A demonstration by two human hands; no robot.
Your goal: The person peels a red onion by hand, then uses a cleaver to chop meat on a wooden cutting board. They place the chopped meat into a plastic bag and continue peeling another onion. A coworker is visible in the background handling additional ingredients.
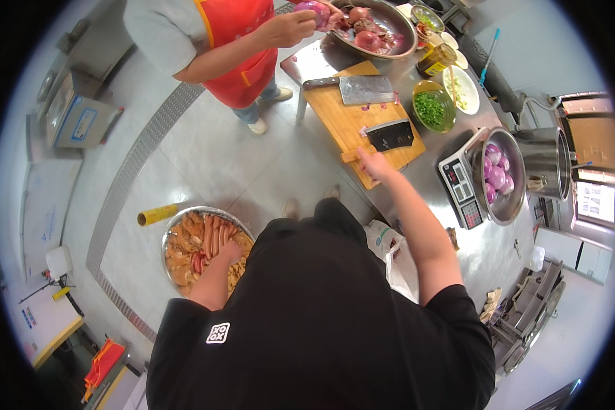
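Note:
My right hand (375, 165) is at the near edge of the wooden cutting board (333, 115), by the wooden handle (357, 154) of a dark-bladed cleaver (390, 136); the fingers touch the handle, but how firmly is unclear. A second cleaver (366, 90) with a grey blade lies across the far part of the board, among purple onion scraps. My left hand (229, 251) reaches down over a round metal tray (166, 241) of browned meats, beside sausages (216, 230); its fingers are partly hidden, so its grip is unclear.
A co-worker in a red apron (243, 51) holds a purple onion (315, 13) by a bowl of onions (371, 54). On the steel table stand a bowl of chopped greens (431, 108), a jar (435, 60), and a scale (460, 179) beside a bowl of peeled onions (515, 197). A yellow roll (157, 214) lies beside the tray.

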